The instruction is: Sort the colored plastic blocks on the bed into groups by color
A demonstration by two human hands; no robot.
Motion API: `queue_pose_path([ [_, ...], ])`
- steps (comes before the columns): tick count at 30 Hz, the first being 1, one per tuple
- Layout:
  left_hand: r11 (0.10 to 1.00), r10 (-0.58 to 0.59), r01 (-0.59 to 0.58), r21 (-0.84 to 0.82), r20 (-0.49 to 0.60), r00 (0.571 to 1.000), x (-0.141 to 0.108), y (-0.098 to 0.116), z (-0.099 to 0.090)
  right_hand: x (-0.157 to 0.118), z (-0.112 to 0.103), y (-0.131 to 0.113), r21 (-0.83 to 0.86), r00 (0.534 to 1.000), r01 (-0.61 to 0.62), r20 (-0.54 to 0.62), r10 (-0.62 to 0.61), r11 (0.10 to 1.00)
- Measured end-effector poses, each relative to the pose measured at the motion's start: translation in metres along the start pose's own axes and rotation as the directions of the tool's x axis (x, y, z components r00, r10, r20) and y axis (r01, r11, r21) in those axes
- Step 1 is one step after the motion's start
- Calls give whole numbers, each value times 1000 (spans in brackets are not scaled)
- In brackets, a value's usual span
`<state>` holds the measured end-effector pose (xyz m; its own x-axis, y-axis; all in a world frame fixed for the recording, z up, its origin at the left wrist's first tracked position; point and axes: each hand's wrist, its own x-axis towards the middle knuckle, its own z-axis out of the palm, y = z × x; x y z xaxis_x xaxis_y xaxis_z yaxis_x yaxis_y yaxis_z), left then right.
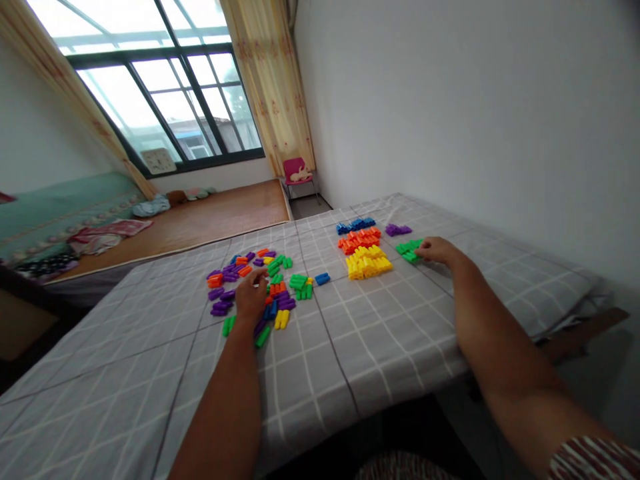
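My left hand (251,295) is over a mixed heap of small plastic pieces, its fingers curled together; whatever lies between the fingertips is too small to make out. Around it are purple pieces (220,308), orange pieces (215,281), green pieces (299,283), a blue piece (323,279) and yellow pieces (281,319). Over on the right, my right hand (437,251) pinches at the edge of a small green group (409,250), its fingertips closed on a green piece. Sorted by colour beside it lie a yellow group (369,262), an orange group (359,240), a blue group (355,226) and a purple group (398,230).
A grey checked cloth (320,360) covers the surface under the pieces. White wall (460,107) runs along the right side. Farther back are a low brown platform (225,213), a pink chair (295,170) with a soft toy, curtains and a large window (175,100).
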<state>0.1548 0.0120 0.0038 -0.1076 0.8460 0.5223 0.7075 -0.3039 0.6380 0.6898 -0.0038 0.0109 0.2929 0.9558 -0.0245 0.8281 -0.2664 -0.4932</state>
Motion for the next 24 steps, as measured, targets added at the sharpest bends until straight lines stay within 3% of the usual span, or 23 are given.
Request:
queue_pose_path([
  [3, 1000, 10, -10, 6, 8, 1000, 0, 1, 0, 1, 2, -2, -166, 1000, 5, 24, -1, 986],
  [5, 999, 20, -20, 27, 11, 1000, 0, 0, 0, 2, 6, -2, -211, 1000, 18, -22, -23, 977],
  [8, 998, 28, -29, 52, 19, 999, -1, 0, 0, 3, 12, 0, -247, 993, 13, -108, -41, 969],
  [13, 998, 42, -43, 48, 23, 999, -1, 0, -1, 2, 14, 3, -254, 992, -17, -125, -15, 967],
  [15, 998, 44, -44, 47, 13, 999, -1, -1, -1, 0, 13, 1, -245, 982, -38, -191, -10, 969],
  [17, 998, 31, -31, 55, 7, 1000, -1, -1, -1, -3, 11, -4, -216, 938, -40, -344, -37, 976],
  [20, 998, 17, -17, 62, 0, 1000, -1, -1, -1, -10, 13, -22, -158, 810, 57, -571, -138, 986],
  [22, 998, 16, -15, 67, -11, 1000, -2, 0, -1, -17, 17, -42, -130, 745, 176, -630, -218, 976],
  [24, 997, -5, 7, 72, -29, 1000, -3, 1, -3, -27, 23, -70, -123, 720, 303, -620, -311, 945],
])
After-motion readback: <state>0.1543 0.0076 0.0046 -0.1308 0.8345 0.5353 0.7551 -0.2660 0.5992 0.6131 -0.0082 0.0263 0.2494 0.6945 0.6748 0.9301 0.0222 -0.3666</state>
